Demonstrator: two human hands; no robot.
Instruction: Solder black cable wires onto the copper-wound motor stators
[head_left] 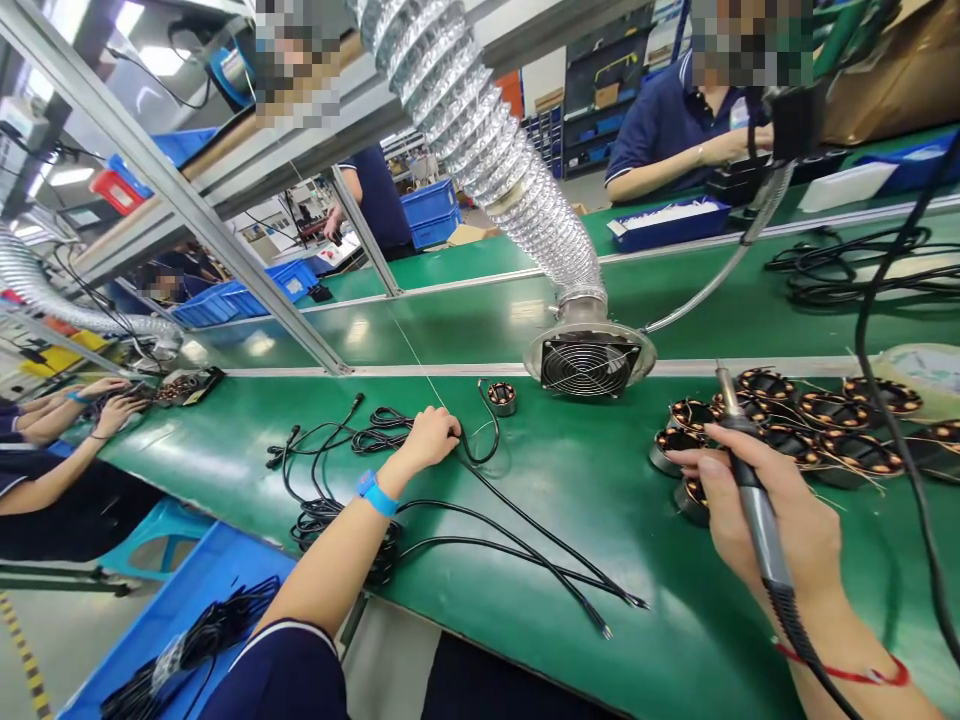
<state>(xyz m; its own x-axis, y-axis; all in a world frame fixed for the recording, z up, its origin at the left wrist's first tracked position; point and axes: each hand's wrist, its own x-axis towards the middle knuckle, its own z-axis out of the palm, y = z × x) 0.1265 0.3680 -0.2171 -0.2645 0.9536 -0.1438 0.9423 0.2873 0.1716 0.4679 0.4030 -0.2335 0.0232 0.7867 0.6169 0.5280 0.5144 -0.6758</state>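
Observation:
My right hand (799,520) grips a soldering iron (757,520) like a pen, its tip pointing up and away above several round copper-wound motor stators (795,445). My left hand (431,437) is closed in a pinch at the middle of the bench. A thin solder wire (418,362) runs from its fingers up and to the left; the fingertips are partly hidden. Just right of that hand, a single stator (501,398) lies with a black cable (491,450) curving beside it. Coiled black cables (319,520) lie around my left forearm, with stripped ends (606,630) toward the right.
A fume extractor fan (589,365) on a silver duct (495,150) hangs over the green bench (570,520). A blue bin (180,640) with bundled cables stands lower left. Metal frame posts (247,270) rise on the left. Co-workers sit left and across the bench.

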